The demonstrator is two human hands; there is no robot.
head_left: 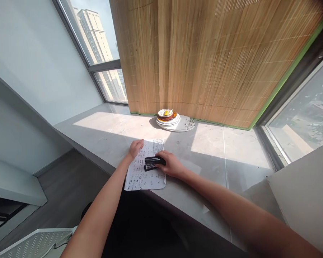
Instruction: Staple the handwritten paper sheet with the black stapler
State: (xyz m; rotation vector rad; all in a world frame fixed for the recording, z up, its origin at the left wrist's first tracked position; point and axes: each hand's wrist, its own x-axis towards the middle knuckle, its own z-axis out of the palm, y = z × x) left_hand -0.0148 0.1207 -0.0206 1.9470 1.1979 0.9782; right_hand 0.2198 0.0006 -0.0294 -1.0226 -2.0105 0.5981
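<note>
Got a sheet of paper (pixel 150 182) on the ledge (pixel 201 195), right at the near edge. Got a stapler (pixel 154 161) over it, with the right hand (pixel 171 163) at the right end and the left hand (pixel 136 147) up by the paper's far left corner. Behind those, got stacked plates (pixel 168 122) on a mat (pixel 186 124), just before a blind (pixel 193 61), with windows (pixel 304 107) either side.

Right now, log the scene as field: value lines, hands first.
left_hand: curled at the paper's upper left edge; grip unclear
right_hand: gripping the black stapler
stapler: held over the paper, jaws apart; contact unclear
paper: written-on sheet, lower left corner past the ledge edge
ledge: pale, partly sunlit
behind: stacked dishes on an oval tray, near the blind
</note>
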